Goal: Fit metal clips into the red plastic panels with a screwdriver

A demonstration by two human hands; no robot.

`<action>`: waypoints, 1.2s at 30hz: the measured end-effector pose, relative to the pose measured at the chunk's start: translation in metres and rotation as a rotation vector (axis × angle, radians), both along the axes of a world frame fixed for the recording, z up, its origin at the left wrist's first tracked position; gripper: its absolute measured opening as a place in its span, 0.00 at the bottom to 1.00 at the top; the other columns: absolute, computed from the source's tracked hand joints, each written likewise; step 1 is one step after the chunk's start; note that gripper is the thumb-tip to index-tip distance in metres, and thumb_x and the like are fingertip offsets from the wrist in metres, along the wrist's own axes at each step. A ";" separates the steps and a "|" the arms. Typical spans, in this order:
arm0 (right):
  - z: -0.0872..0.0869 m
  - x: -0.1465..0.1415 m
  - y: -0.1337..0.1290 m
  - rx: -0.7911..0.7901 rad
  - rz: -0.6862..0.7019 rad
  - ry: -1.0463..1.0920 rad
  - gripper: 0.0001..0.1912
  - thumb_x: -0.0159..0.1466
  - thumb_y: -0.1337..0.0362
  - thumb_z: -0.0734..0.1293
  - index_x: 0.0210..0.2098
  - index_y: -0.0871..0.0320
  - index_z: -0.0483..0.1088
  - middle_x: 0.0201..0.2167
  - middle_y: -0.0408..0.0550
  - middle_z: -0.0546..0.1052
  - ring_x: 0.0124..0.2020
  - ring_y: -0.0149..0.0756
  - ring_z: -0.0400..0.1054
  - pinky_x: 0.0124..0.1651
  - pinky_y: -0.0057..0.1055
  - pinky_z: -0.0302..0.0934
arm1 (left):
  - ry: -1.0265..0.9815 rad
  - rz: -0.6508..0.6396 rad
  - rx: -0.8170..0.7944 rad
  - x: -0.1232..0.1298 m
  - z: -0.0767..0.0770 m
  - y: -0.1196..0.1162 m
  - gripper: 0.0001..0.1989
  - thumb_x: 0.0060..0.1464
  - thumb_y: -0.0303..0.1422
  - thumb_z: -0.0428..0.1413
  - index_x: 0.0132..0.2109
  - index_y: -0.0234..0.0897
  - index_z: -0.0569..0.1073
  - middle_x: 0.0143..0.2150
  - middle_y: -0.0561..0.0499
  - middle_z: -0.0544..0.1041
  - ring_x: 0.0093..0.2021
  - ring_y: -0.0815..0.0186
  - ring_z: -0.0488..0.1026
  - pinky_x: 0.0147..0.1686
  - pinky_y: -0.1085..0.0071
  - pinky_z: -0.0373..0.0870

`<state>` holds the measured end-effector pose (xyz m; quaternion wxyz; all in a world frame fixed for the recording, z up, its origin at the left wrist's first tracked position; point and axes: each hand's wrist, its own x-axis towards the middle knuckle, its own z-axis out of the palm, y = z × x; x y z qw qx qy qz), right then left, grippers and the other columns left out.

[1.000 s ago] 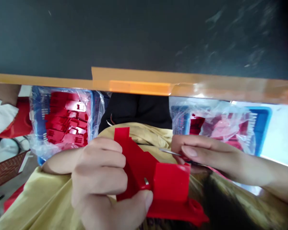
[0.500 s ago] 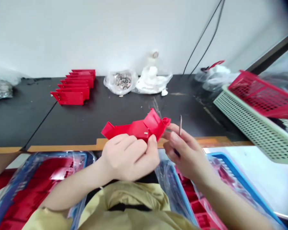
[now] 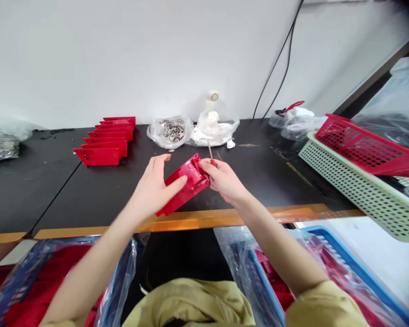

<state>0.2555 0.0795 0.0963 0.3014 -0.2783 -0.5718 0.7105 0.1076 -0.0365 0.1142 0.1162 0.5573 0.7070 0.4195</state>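
Note:
A red plastic part, a flat panel with small raised details at one end, is tilted above the front of the black table. My right hand pinches its right end and also holds a thin metal tool that points up and away; the tool's kind cannot be made out. To the left, my left hand has its fingers spread, the thumb lying over the face of the red part. Several similar red parts stand in a row at the back left.
A bag of small metal pieces and a white plastic bag sit by the wall. Right are a red basket and a pale green basket. Below the table edge, plastic-lined blue crates hold red parts.
The red part has been turned and now lies over the table. My left hand has gone from a closed grip to spread fingers. My right hand has moved left, onto the part's end.

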 end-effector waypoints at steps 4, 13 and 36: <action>-0.007 -0.015 0.016 0.098 0.166 -0.139 0.18 0.58 0.49 0.69 0.34 0.59 0.69 0.18 0.36 0.61 0.17 0.22 0.46 0.19 0.25 0.37 | -0.766 -0.392 -0.358 -0.038 -0.013 0.033 0.22 0.49 0.43 0.65 0.47 0.34 0.75 0.45 0.43 0.79 0.43 0.59 0.77 0.45 0.65 0.72; -0.049 -0.006 0.045 0.359 0.190 -0.196 0.23 0.70 0.43 0.55 0.35 0.56 0.62 0.20 0.37 0.59 0.23 0.26 0.50 0.26 0.24 0.46 | -1.259 -0.109 -0.197 -0.049 -0.073 0.046 0.16 0.44 0.37 0.69 0.38 0.35 0.76 0.33 0.51 0.80 0.30 0.69 0.76 0.35 0.73 0.73; -0.072 -0.010 0.041 0.391 0.364 -0.463 0.26 0.70 0.45 0.56 0.26 0.58 0.62 0.23 0.40 0.63 0.25 0.26 0.60 0.29 0.24 0.60 | -1.358 -0.059 -0.316 -0.044 -0.077 0.050 0.12 0.46 0.33 0.66 0.37 0.32 0.76 0.30 0.50 0.79 0.29 0.70 0.75 0.32 0.77 0.72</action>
